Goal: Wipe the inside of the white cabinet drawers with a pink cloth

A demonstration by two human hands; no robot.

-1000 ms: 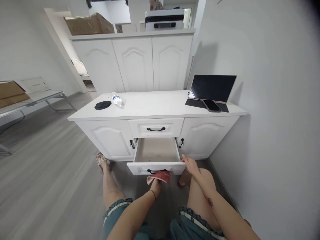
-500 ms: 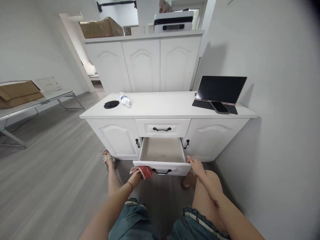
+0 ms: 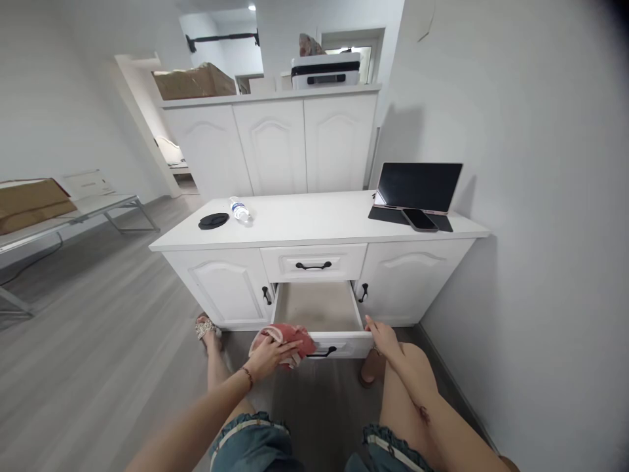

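Observation:
A low white cabinet (image 3: pixel 314 233) stands ahead with its lower middle drawer (image 3: pixel 317 308) pulled out; the drawer looks bare inside. My left hand (image 3: pixel 268 354) presses a red-and-white cloth (image 3: pixel 287 337) against the left part of the drawer's front panel, fingers closed over it. My right hand (image 3: pixel 381 331) rests on the drawer's front right corner, fingers curled on the edge. The drawer's black handle (image 3: pixel 324 353) shows just right of the cloth.
On the cabinet top lie a water bottle (image 3: pixel 240 210), a black round object (image 3: pixel 213 221), a tablet (image 3: pixel 417 187) and a phone (image 3: pixel 419 219). A taller white cupboard (image 3: pixel 270 144) stands behind. A table with a cardboard box (image 3: pixel 29 203) is at left.
My left hand has carried the cloth leftward along the drawer front and raised it onto the front's top left edge. My right hand stays on the right corner.

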